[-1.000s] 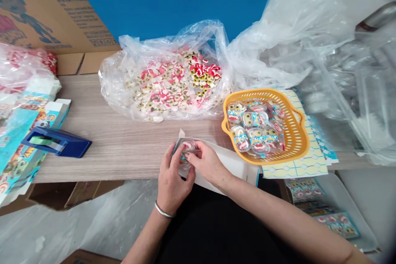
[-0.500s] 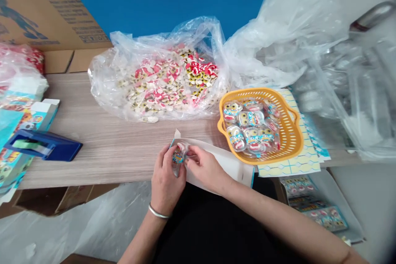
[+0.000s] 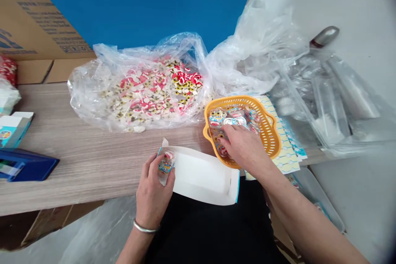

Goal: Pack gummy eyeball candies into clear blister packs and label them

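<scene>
The left hand (image 3: 156, 187) is curled with its thumb and fingers closed around a small clear plastic pack (image 3: 167, 164), held at the left end of a shallow white carton tray (image 3: 201, 173); the pack bears a blue-and-yellow printed label, its lettering too small to read. To the right of that grip, beyond the bare tray floor, the right hand (image 3: 246, 146) reaches into an orange slotted basket (image 3: 272, 140), fingers bent over similar labelled packs (image 3: 216, 116); whether it has hold of one cannot be told. Just right of this hand, under the basket's edge, lie yellow sheets (image 3: 287, 163) printed with blue outlines. Beyond both hands rests a clear plastic bag (image 3: 83, 90) of eye-shaped and red-and-white pieces (image 3: 148, 99). Left of the left hand are a blue tape dispenser (image 3: 38, 166) and, far behind it, a cardboard box (image 3: 46, 24) with partly cut-off pink lettering, the lower word starting "CAN"; its smaller dark lines are illegible.
</scene>
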Motion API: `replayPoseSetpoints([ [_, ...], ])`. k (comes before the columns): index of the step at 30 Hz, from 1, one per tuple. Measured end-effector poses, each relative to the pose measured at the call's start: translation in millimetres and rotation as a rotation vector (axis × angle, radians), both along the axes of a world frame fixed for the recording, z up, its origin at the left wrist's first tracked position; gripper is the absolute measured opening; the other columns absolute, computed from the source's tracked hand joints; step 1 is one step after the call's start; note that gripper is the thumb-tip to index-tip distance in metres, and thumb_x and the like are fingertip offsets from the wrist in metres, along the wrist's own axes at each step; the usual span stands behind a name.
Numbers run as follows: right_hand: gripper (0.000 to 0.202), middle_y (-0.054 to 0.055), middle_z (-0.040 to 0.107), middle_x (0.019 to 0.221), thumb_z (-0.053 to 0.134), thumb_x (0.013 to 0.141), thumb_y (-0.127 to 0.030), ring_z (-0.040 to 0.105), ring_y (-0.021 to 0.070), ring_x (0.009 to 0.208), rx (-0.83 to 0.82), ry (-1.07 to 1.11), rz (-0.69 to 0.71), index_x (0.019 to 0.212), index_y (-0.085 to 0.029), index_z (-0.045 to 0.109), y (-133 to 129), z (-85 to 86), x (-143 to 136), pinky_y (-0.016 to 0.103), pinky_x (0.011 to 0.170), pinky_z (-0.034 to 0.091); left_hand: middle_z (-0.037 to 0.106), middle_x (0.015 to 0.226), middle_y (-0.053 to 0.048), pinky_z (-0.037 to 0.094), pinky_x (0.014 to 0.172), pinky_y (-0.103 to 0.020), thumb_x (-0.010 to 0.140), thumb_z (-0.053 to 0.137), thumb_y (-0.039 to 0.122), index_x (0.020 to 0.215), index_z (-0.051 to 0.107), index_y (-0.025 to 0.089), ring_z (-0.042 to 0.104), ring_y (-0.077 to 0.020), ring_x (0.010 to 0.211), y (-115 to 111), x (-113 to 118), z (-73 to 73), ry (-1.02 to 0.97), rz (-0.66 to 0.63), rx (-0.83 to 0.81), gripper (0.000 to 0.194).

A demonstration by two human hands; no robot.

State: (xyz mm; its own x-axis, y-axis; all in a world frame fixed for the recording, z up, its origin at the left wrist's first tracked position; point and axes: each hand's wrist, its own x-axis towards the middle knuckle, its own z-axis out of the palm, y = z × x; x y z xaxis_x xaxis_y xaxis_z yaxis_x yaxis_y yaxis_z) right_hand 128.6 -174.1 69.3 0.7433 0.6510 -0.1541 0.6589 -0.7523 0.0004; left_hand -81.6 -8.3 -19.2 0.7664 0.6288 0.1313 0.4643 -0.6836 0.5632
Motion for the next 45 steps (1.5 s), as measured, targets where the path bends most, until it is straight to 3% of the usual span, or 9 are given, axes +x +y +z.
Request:
replayPoseSetpoints([
  [9, 0.015, 0.010, 0.066, 0.109, 0.064, 0.089, -0.025, 0.066, 0.0256, 0.092, 0.057, 0.091, -0.079, 0.103, -0.020, 0.063, -5, -15.3, 4, 0.031, 0.062, 0.039, 0.056, 0.134, -0.011, 0.051, 0.103, -0.040, 0.090, 0.061, 0.023, 0.138, 0.051, 0.023, 0.057, -0.0269, 0.125, -2, 1, -0.5, -0.030, -0.020, 0.001, 0.049],
  [13, 0.003, 0.004, 0.065, 0.089, 0.056, 0.091, -0.021, 0.063, 0.0205, 0.075, 0.285, 0.083, -0.159, 0.092, -0.021, 0.059, -12, 2.7, -8, 0.030, 0.061, 0.036, 0.053, 0.136, -0.012, 0.050, 0.104, -0.043, 0.090, 0.061, 0.022, 0.137, 0.055, 0.025, 0.056, -0.0279, 0.125, 1, 1, -5.8, -0.030, -0.037, 0.010, 0.048],
  [17, 0.004, 0.003, 0.065, 0.089, 0.055, 0.093, -0.023, 0.062, 0.0181, 0.075, 0.621, 0.221, -0.118, 0.097, -0.022, 0.057, -6, 16.1, -49, 0.028, 0.066, 0.042, 0.054, 0.136, -0.012, 0.047, 0.109, -0.044, 0.087, 0.061, 0.017, 0.136, 0.054, 0.022, 0.054, -0.0273, 0.127, 2, 5, -8.6, -0.076, -0.051, 0.023, 0.050],
  [21, 0.007, 0.003, 0.064, 0.088, 0.055, 0.089, -0.014, 0.063, 0.0170, 0.077, 0.621, 0.537, -0.006, 0.091, -0.021, 0.055, 21, -10.1, -79, 0.028, 0.069, 0.045, 0.053, 0.137, -0.014, 0.044, 0.111, -0.046, 0.088, 0.059, 0.018, 0.136, 0.052, 0.020, 0.051, -0.0282, 0.131, 2, 5, -5.9, -0.101, -0.080, 0.030, 0.049],
  [29, 0.009, -0.002, 0.063, 0.075, 0.056, 0.086, -0.016, 0.060, 0.0155, 0.070, 0.802, 0.763, -0.169, 0.092, -0.022, 0.057, 64, -54.3, -80, 0.027, 0.064, 0.044, 0.045, 0.151, -0.009, 0.032, 0.119, -0.048, 0.101, 0.032, 0.019, 0.144, 0.048, 0.024, 0.038, -0.0247, 0.143, 6, -9, -2.2, -0.176, -0.135, -0.230, 0.046],
  [33, 0.008, -0.002, 0.063, 0.077, 0.056, 0.085, -0.016, 0.061, 0.0157, 0.071, 0.855, 0.821, -0.190, 0.089, -0.023, 0.056, 77, -68.0, -88, 0.027, 0.064, 0.046, 0.047, 0.148, -0.011, 0.033, 0.119, -0.048, 0.102, 0.040, 0.027, 0.146, 0.044, 0.023, 0.042, -0.0248, 0.140, 4, -10, -4.1, -0.224, -0.102, -0.290, 0.044],
  [37, 0.009, 0.001, 0.064, 0.086, 0.058, 0.084, -0.013, 0.062, 0.0170, 0.080, 0.903, 0.772, -0.192, 0.086, -0.022, 0.055, 88, -78.1, -95, 0.029, 0.070, 0.049, 0.043, 0.151, -0.013, 0.036, 0.117, -0.049, 0.097, 0.052, 0.023, 0.146, 0.043, 0.022, 0.039, -0.0273, 0.143, 5, -7, -4.6, -0.226, -0.180, -0.200, 0.050],
  [41, 0.011, 0.003, 0.066, 0.092, 0.056, 0.088, -0.010, 0.063, 0.0171, 0.086, 0.860, 0.689, -0.109, 0.091, -0.020, 0.059, 85, -64.1, -96, 0.029, 0.078, 0.050, 0.045, 0.149, -0.013, 0.044, 0.111, -0.044, 0.094, 0.057, 0.020, 0.136, 0.053, 0.023, 0.046, -0.0267, 0.138, 5, -1, -6.6, -0.201, -0.132, -0.083, 0.043],
  [45, 0.011, 0.004, 0.068, 0.100, 0.054, 0.096, -0.019, 0.064, 0.0161, 0.087, 0.716, 0.467, 0.076, 0.101, -0.020, 0.063, 52, -21.7, -70, 0.028, 0.078, 0.049, 0.048, 0.146, -0.012, 0.050, 0.105, -0.041, 0.093, 0.059, 0.023, 0.132, 0.057, 0.023, 0.051, -0.0270, 0.134, 2, 3, -7.3, -0.187, -0.069, -0.039, 0.039],
])
